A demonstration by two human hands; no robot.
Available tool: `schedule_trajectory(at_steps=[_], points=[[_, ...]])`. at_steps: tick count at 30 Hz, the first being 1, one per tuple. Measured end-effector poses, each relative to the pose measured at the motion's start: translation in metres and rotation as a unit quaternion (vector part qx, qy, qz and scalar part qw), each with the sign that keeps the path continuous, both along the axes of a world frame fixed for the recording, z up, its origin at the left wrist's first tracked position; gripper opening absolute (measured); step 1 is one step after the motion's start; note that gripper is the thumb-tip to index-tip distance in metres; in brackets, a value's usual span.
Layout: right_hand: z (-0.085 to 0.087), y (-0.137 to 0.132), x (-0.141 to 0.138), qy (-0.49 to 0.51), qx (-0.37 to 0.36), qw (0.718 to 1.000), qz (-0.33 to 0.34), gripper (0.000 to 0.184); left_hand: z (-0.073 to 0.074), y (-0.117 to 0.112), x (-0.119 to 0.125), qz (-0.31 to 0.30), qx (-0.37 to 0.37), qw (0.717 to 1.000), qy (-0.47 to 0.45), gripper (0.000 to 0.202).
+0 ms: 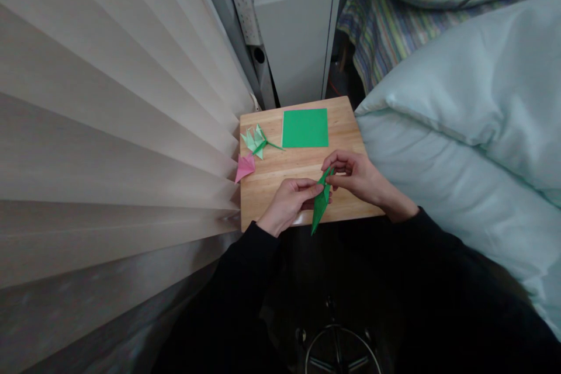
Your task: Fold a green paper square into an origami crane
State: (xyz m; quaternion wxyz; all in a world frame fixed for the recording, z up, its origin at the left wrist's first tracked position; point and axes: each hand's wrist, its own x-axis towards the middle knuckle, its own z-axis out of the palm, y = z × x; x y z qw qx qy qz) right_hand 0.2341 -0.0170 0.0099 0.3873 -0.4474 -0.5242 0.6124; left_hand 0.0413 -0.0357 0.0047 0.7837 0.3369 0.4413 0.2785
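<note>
The green square sheet [305,128] is lying flat on the wooden tabletop [263,198], and everything else is sitting around it. Nearer the wearer than the sheet, a slim folded green paper [321,204] is slanting between both hands, its pointed lower tip reaching past the tabletop's near edge. The left hand [295,201], nearer than the sheet and slightly to its left, is grasping the paper's middle between thumb and fingers. The right hand [357,175], nearer than the sheet and to its right, is pinching the paper's upper end with its fingers.

Left of the sheet, a pale green folded piece [254,140] is lying with a darker green stem pointing toward the sheet's near left corner. A pink folded piece [245,168] is resting farther left and nearer than the sheet. Beyond the sheet, a white cabinet [293,41] is standing; well to its left, a pleated curtain [131,128] is hanging. Right of the sheet, a pale blue quilt [438,146] is bulging beside the tabletop.
</note>
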Motion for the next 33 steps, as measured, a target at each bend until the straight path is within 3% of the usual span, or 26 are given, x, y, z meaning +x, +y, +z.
schedule_trajectory(at_steps=[8,13,16,20,25,33], points=[[-0.004,-0.001,-0.004,0.003,0.015,0.999,-0.031,0.018,0.001,0.001,0.001,0.017,0.022,0.999,0.038,0.031],[-0.006,-0.006,-0.012,0.008,0.027,0.995,-0.094,0.039,-0.005,0.006,0.0,0.123,0.111,0.984,0.072,0.021],[-0.007,-0.009,-0.014,-0.006,0.05,0.997,-0.065,0.032,-0.007,0.009,-0.001,0.157,0.112,0.98,0.05,0.023],[-0.008,-0.01,-0.016,-0.056,0.109,0.991,-0.043,0.017,-0.008,0.009,-0.002,0.16,0.104,0.981,0.035,0.027],[-0.009,-0.012,-0.018,-0.08,0.108,0.99,-0.053,0.005,-0.01,0.008,-0.001,0.142,0.127,0.981,0.035,0.028],[-0.009,-0.014,-0.02,-0.135,0.104,0.984,-0.043,0.015,-0.014,0.008,0.004,0.151,0.145,0.978,0.013,0.035]])
